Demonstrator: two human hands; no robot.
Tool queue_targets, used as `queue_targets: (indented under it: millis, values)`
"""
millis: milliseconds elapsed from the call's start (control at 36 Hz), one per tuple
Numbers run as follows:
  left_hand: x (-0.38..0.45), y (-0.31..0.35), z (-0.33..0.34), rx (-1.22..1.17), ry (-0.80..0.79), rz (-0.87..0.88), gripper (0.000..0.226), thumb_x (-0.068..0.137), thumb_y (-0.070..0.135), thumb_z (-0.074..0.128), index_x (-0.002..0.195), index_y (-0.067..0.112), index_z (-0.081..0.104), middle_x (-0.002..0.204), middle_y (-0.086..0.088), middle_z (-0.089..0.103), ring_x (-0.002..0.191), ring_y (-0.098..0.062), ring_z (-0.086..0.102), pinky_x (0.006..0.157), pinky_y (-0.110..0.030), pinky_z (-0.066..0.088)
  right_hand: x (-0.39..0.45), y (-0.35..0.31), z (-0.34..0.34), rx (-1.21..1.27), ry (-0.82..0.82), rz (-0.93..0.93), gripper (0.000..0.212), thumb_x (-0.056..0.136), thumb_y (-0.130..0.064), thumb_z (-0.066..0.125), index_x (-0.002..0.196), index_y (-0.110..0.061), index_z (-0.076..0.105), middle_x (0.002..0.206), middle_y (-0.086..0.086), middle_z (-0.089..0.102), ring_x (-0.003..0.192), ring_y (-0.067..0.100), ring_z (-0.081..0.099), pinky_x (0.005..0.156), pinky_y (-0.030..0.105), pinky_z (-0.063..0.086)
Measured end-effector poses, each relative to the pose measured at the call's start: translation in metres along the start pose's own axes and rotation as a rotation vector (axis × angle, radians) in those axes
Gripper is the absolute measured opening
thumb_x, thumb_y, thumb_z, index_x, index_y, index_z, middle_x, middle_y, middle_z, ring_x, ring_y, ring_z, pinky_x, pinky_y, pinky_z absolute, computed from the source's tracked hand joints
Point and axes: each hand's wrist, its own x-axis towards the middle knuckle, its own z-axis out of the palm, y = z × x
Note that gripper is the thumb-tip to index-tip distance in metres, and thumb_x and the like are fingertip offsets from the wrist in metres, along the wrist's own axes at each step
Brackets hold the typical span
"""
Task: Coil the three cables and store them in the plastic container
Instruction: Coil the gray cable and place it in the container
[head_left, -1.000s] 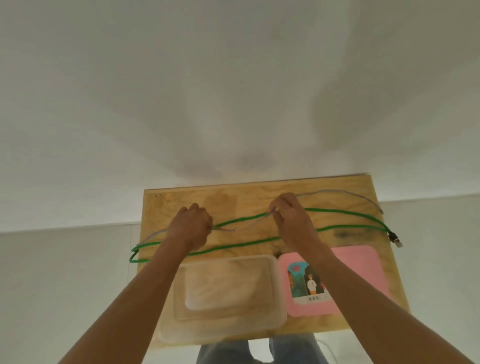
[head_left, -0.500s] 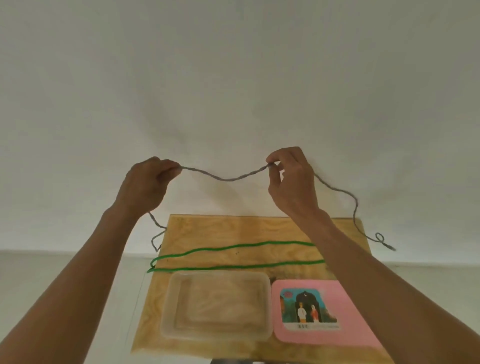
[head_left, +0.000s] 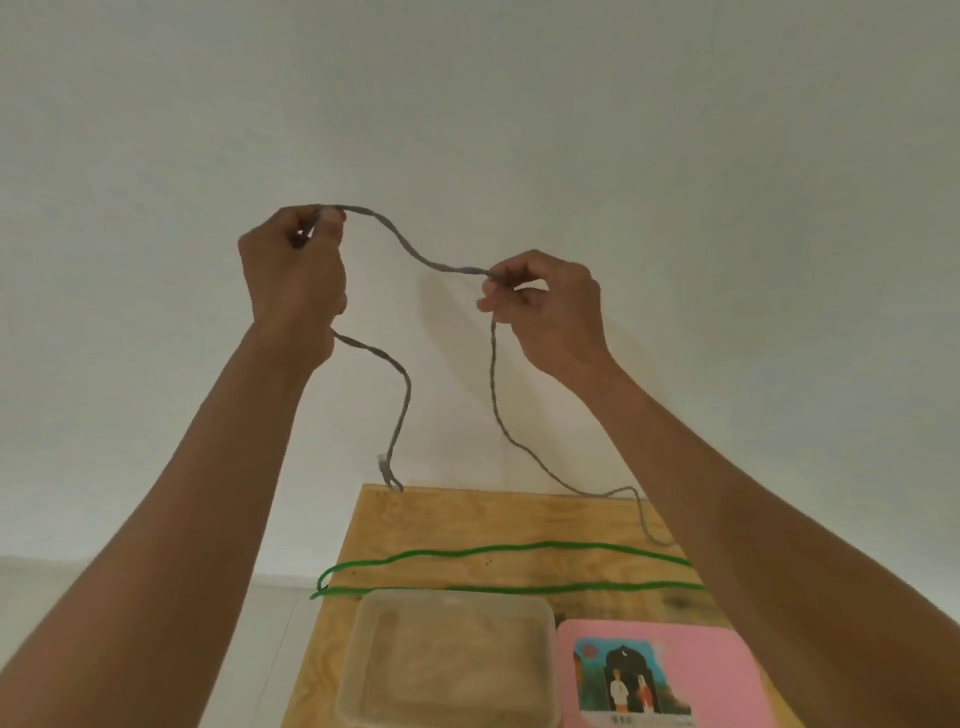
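I hold a grey cable (head_left: 410, 248) up in the air in front of the wall. My left hand (head_left: 296, 275) grips it high on the left, and its end with a plug hangs down to the table's far edge. My right hand (head_left: 545, 306) pinches the cable lower on the right; from there it drops to the wooden table (head_left: 467, 525). A green cable (head_left: 498, 551) lies on the table in a long doubled loop. The clear plastic container (head_left: 452, 670) stands empty at the near side.
A pink lid with a picture sticker (head_left: 660, 675) lies right of the container. The table is small and stands against a white wall (head_left: 519, 104); a pale floor shows to its left.
Both hands lifted the grey cable off the table into the air. My left hand rose higher and my right hand dropped a little and moved closer. The view tilted up.
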Motion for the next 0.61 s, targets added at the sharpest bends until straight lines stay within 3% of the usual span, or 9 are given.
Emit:
queue_targets:
  millis: [167, 222, 278, 306, 361, 417, 472, 528, 611]
  values:
    - [0.012, 0.024, -0.013, -0.107, 0.006, -0.088, 0.014, 0.097, 0.021, 0.060, 0.101, 0.012, 0.070, 0.052, 0.004, 0.039, 0.041, -0.011, 0.033, 0.043, -0.022, 0.031, 0.009, -0.034, 0.034, 0.026, 0.049, 0.027, 0.011, 0.091, -0.007, 0.067, 0.101, -0.003, 0.068, 0.090, 0.005, 0.070, 0.076, 0.018, 0.076, 0.075, 0.041, 0.062]
    - [0.013, 0.024, -0.017, -0.171, -0.013, -0.184, 0.010, 0.095, 0.018, 0.061, 0.096, 0.012, 0.069, 0.058, 0.002, 0.038, 0.047, -0.013, 0.032, 0.044, -0.022, 0.029, 0.010, -0.030, 0.042, -0.221, 0.042, 0.043, 0.036, 0.091, -0.011, 0.066, 0.126, -0.009, 0.062, 0.116, 0.005, 0.066, 0.093, 0.024, 0.073, 0.090, 0.042, 0.057]
    - [0.013, 0.023, -0.020, -0.240, -0.021, -0.310, 0.008, 0.094, 0.015, 0.062, 0.088, 0.013, 0.065, 0.062, -0.001, 0.038, 0.051, -0.015, 0.032, 0.043, -0.022, 0.030, 0.000, -0.026, 0.050, -0.431, 0.040, 0.073, 0.063, 0.093, -0.012, 0.062, 0.150, -0.013, 0.035, 0.148, 0.009, 0.042, 0.112, 0.029, 0.064, 0.105, 0.038, 0.046]
    - [0.014, 0.021, -0.021, -0.281, -0.016, -0.373, 0.011, 0.094, 0.012, 0.063, 0.083, 0.013, 0.062, 0.063, -0.002, 0.038, 0.051, -0.015, 0.032, 0.042, -0.021, 0.030, -0.011, -0.026, 0.053, -0.455, 0.078, 0.076, 0.068, 0.094, -0.011, 0.061, 0.153, -0.015, 0.027, 0.153, 0.008, 0.032, 0.110, 0.027, 0.063, 0.105, 0.036, 0.045]
    - [0.015, 0.016, -0.022, -0.377, 0.001, -0.478, 0.018, 0.093, 0.006, 0.061, 0.078, 0.011, 0.054, 0.063, -0.003, 0.037, 0.050, -0.015, 0.031, 0.041, -0.020, 0.028, -0.042, -0.025, 0.059, -0.408, 0.180, 0.012, 0.058, 0.094, -0.016, 0.061, 0.146, -0.019, 0.036, 0.141, 0.002, 0.036, 0.090, 0.014, 0.062, 0.089, 0.025, 0.049]
    - [0.015, 0.010, -0.021, -0.458, 0.015, -0.562, 0.018, 0.092, 0.001, 0.056, 0.078, 0.010, 0.051, 0.063, -0.004, 0.036, 0.051, -0.016, 0.029, 0.042, -0.021, 0.025, -0.072, -0.020, 0.067, -0.315, 0.106, 0.046, 0.036, 0.095, -0.033, 0.060, 0.128, -0.026, 0.050, 0.121, -0.005, 0.051, 0.083, 0.009, 0.058, 0.075, 0.017, 0.045]
    - [0.015, 0.004, -0.020, -0.508, 0.011, -0.623, 0.016, 0.092, -0.002, 0.052, 0.079, 0.008, 0.051, 0.060, -0.004, 0.033, 0.049, -0.016, 0.026, 0.042, -0.021, 0.023, -0.098, -0.013, 0.076, -0.188, -0.198, 0.264, 0.037, 0.094, -0.053, 0.054, 0.123, -0.031, 0.054, 0.108, -0.007, 0.063, 0.092, 0.010, 0.061, 0.078, 0.021, 0.045]
    - [0.014, 0.001, -0.018, -0.543, 0.007, -0.671, 0.013, 0.092, -0.003, 0.050, 0.082, 0.006, 0.053, 0.057, -0.003, 0.032, 0.043, -0.015, 0.024, 0.041, -0.020, 0.023, -0.116, -0.001, 0.085, -0.104, -0.443, 0.425, 0.048, 0.092, -0.058, 0.054, 0.132, -0.033, 0.049, 0.106, -0.007, 0.069, 0.104, 0.009, 0.063, 0.088, 0.025, 0.047]
    - [0.012, -0.003, -0.015, -0.593, 0.005, -0.719, 0.014, 0.091, -0.006, 0.045, 0.087, 0.004, 0.054, 0.056, -0.003, 0.031, 0.031, -0.014, 0.022, 0.039, -0.018, 0.022, -0.137, 0.019, 0.098, -0.134, -0.488, 0.468, 0.055, 0.090, -0.040, 0.068, 0.137, -0.030, 0.043, 0.096, -0.009, 0.071, 0.099, 0.005, 0.065, 0.093, 0.026, 0.049]
